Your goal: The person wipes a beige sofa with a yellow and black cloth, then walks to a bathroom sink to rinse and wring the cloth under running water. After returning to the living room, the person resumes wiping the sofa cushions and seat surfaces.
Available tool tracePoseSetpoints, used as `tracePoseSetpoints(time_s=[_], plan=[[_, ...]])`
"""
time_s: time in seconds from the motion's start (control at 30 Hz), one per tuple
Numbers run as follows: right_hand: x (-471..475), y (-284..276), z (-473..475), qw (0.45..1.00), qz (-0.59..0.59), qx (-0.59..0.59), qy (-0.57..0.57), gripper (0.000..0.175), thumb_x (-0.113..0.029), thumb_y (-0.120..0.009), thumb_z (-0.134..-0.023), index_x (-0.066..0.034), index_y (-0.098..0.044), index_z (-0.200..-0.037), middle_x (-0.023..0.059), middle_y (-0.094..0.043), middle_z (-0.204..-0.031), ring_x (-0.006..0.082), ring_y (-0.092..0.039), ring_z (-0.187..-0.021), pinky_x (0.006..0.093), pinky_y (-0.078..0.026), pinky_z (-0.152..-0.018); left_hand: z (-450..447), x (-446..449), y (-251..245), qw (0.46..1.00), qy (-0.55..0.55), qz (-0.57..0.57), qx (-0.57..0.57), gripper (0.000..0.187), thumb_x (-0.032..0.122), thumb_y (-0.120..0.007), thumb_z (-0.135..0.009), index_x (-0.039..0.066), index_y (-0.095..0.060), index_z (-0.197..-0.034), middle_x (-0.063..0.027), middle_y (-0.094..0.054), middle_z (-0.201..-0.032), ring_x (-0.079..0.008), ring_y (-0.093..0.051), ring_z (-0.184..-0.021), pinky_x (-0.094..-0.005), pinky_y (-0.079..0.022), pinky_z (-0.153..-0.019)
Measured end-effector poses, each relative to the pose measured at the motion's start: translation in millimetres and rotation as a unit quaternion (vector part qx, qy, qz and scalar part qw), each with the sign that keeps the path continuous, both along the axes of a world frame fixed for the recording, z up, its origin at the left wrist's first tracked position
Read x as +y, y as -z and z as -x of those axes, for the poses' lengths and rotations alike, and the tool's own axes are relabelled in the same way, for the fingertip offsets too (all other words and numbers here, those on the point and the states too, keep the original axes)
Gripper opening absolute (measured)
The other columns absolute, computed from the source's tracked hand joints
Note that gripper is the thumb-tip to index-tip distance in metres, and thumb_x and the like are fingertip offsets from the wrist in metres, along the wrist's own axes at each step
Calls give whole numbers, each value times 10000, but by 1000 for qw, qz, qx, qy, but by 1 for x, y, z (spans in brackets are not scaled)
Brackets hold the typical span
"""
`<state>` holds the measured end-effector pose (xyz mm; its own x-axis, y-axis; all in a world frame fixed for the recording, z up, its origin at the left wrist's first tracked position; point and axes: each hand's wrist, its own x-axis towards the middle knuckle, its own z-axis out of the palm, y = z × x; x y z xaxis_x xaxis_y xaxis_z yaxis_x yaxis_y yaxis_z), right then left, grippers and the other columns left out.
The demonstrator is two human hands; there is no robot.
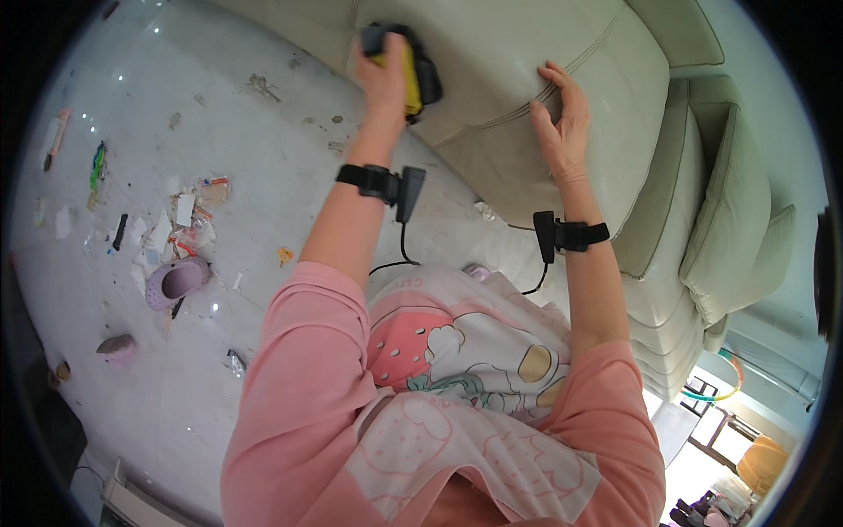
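Observation:
My left hand (384, 76) grips a blurred yellow-and-black handheld tool (412, 82) against the lower side of a grey-green leather sofa (487, 53). Motion blur hides what kind of tool it is. With fingers apart, my right hand (565, 125) rests on the same sofa by a curved line of stitching and holds nothing. Each wrist carries a black strap with a small black device and a cable.
Scraps of paper and wrappers (186, 209) litter the grey floor (263, 145) to the left, beside a lilac clog (178, 283). Another shoe (116, 348) lies farther left. Sofa cushions (718, 211) rise on the right. Dirt marks (262, 87) spot the floor near the sofa.

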<state>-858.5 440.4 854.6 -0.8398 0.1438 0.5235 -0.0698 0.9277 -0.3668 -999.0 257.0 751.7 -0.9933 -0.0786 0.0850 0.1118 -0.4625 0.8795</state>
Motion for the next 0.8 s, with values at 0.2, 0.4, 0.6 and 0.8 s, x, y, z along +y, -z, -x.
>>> tracePoseSetpoints(time_s=[0.2,0.4,0.6,0.8], plan=[[2,2,0,1000,6,15,-22,456,-211,-638,-780,-96,-610,-1220,100,-590,-1336,297,-543,-1163,431,-347,-1072,-108,52,90,969,59,236,-44,630,181,-653,-884,-8,-345,-1400,-304,-474,-1310,-446,-455,-1237,-455,-366,-1054],[-3,0,1,1000,6,9,-27,457,-221,-641,-785,-84,-610,-1220,102,-591,-1337,298,-545,-1163,430,-350,-1068,-98,6,94,906,197,343,-153,835,401,-716,-853,-96,-327,-1399,-327,-554,-1264,-436,-539,-1201,-449,-418,-1017],[-1,2,1,1000,4,8,-23,462,-235,-643,-785,-92,-609,-1224,100,-587,-1340,295,-541,-1163,421,-353,-1060,-42,24,106,978,-5,210,-2,585,123,-590,-836,-72,-364,-1339,-311,-474,-1287,-446,-460,-1209,-478,-354,-1056],[-3,4,3,998,-46,30,-23,459,-235,-652,-782,-88,-605,-1214,104,-599,-1316,308,-555,-1146,425,-384,-1024,-134,42,158,918,215,301,-146,532,144,-593,-870,-59,-397,-1321,-344,-512,-1289,-527,-525,-1134,-515,-452,-949]])
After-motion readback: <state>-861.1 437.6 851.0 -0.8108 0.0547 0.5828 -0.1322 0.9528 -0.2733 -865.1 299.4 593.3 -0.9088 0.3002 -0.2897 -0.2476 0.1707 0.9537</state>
